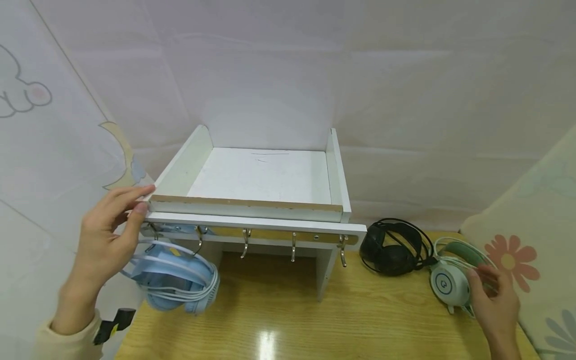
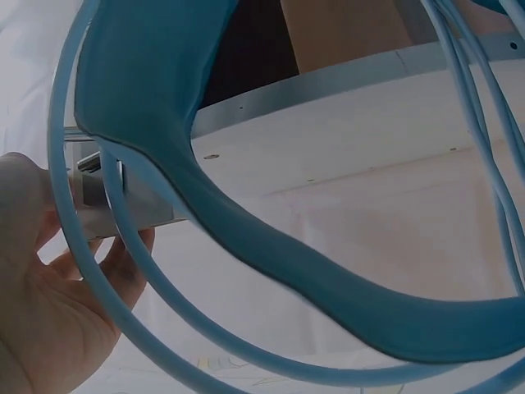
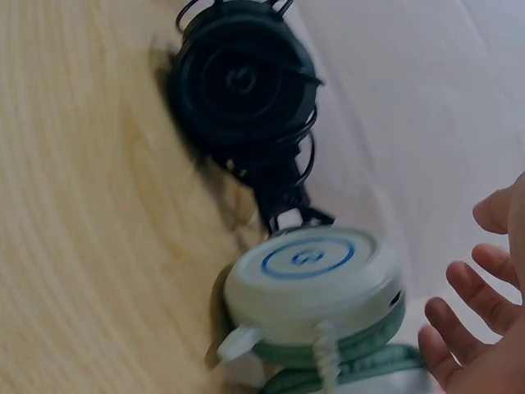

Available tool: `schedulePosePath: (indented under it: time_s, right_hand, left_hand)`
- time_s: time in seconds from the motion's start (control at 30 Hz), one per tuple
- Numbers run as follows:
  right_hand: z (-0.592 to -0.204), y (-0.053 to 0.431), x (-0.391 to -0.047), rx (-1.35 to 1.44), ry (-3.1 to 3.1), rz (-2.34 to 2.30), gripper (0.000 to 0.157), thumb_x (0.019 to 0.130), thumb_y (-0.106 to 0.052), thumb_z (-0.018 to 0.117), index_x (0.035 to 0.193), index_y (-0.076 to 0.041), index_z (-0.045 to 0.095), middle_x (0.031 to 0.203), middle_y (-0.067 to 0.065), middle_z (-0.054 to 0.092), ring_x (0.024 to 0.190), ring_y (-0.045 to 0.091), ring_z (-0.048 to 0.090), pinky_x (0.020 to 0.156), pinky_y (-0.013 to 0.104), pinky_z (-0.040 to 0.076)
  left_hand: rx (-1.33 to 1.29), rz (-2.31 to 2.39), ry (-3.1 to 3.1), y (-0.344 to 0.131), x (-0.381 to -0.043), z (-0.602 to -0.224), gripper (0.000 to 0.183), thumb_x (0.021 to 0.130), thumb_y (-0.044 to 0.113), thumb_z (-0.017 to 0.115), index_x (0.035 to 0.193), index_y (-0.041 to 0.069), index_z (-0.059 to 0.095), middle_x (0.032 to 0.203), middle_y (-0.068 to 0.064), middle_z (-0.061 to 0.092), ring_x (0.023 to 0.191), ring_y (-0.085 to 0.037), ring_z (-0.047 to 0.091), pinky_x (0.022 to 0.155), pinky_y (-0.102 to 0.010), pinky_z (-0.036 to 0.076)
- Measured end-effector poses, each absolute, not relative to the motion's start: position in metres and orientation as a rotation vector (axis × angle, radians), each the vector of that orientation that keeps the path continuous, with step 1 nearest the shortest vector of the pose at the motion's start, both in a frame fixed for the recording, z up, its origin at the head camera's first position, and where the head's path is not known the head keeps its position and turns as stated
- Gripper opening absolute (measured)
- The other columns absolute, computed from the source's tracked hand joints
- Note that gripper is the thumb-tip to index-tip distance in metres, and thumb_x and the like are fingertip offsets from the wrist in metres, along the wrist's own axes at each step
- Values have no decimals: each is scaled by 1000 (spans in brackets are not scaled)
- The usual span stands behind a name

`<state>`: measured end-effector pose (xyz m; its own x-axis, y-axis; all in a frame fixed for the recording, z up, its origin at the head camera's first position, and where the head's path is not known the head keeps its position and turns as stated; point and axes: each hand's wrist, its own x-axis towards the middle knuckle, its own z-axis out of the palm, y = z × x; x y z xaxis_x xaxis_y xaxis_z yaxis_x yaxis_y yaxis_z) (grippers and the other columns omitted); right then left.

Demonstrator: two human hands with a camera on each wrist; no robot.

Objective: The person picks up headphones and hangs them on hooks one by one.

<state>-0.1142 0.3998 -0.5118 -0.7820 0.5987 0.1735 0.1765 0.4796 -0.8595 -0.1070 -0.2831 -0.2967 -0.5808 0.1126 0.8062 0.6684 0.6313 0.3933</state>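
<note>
My left hand grips the front left corner of a white shelf, thumb and fingers around its end; the left wrist view shows the hand from below. Beside it, a light blue headset with a bundled cable hangs from the hook rail, its curved band filling much of the left wrist view. At the right, my right hand is by a pale green and white headset. Its fingers are loosely bent beside the ear cups, holding nothing visible.
A black headset lies on the wooden table, next to the green one. Several metal hooks line the shelf's front rail. White cloth hangs behind, and patterned cloth borders the right side.
</note>
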Motion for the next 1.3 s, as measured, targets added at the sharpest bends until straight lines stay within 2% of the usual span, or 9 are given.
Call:
schedulePosePath:
  time_s: [0.1, 0.17, 0.3, 0.37, 0.5, 0.6, 0.77, 1.13, 1.3]
  right_hand:
    - [-525, 408, -117, -599, -2214, 1130, 28, 94, -18, 68, 117, -3, 66, 95, -22, 53, 85, -8, 48, 73, 7, 34]
    - [-531, 412, -118, -608, -2194, 1047, 29, 92, -16, 67, 116, 1, 66, 97, -18, 55, 94, 4, 54, 85, 15, 37]
    - [-538, 421, -120, -686, -2161, 988, 38, 90, -16, 67, 121, 5, 64, 114, 11, 58, 121, 38, 48, 105, 48, 32]
    - [-538, 426, -121, -746, -2175, 1003, 44, 90, -18, 67, 126, 7, 61, 123, 26, 50, 125, 47, 41, 102, 57, 28]
    - [-540, 439, -122, -904, -2236, 1090, 57, 92, -27, 65, 140, 2, 53, 135, 27, 44, 106, 27, 47, 81, 30, 40]
    - [-544, 446, -121, -1023, -2272, 1209, 68, 94, -35, 62, 151, -5, 41, 147, 23, 40, 104, 17, 48, 70, 14, 36]
    - [-551, 453, -120, -1124, -2313, 1386, 82, 97, -47, 55, 160, -8, 19, 160, 22, 25, 137, 33, 32, 97, 26, 36]
    - [-550, 462, -127, -1212, -2303, 1566, 100, 93, -59, 55, 159, -1, 8, 159, 25, 15, 130, 37, 29, 100, 33, 36]
    - [-553, 471, -133, -1250, -2209, 1709, 108, 90, -63, 58, 159, -4, 0, 164, 21, -1, 149, 34, 7, 122, 45, 13]
  left_hand:
    - [-605, -870, -2069, -286, -110, -300, 29, 94, -6, 59, 122, -9, 66, 109, -21, 65, 95, 1, 61, 81, -6, 47]
    - [-608, -854, -2065, -287, -111, -301, 28, 95, -4, 59, 121, -9, 66, 108, -21, 65, 95, 2, 60, 81, -5, 46]
    - [-627, -864, -2047, -285, -110, -300, 25, 97, 0, 58, 118, -10, 67, 108, -22, 65, 92, 0, 59, 80, -5, 46]
    - [-631, -875, -2040, -283, -109, -299, 26, 98, 2, 58, 118, -11, 67, 108, -21, 65, 90, 0, 59, 79, -5, 46]
    - [-625, -885, -2044, -282, -108, -298, 25, 97, -2, 58, 119, -11, 67, 109, -22, 64, 88, -1, 58, 79, -5, 46]
    - [-625, -887, -2047, -282, -108, -298, 26, 95, -6, 58, 119, -11, 67, 109, -22, 64, 89, -1, 58, 79, -5, 45]
    - [-637, -896, -2037, -282, -109, -299, 26, 96, -5, 58, 119, -11, 66, 109, -21, 65, 89, -1, 58, 80, -5, 46]
    - [-642, -917, -2029, -282, -109, -300, 26, 94, -8, 58, 118, -12, 67, 106, -19, 65, 86, -1, 57, 80, -6, 46]
    - [-642, -918, -2028, -280, -108, -298, 26, 94, -8, 58, 118, -12, 66, 106, -17, 65, 87, -2, 57, 80, -6, 46]
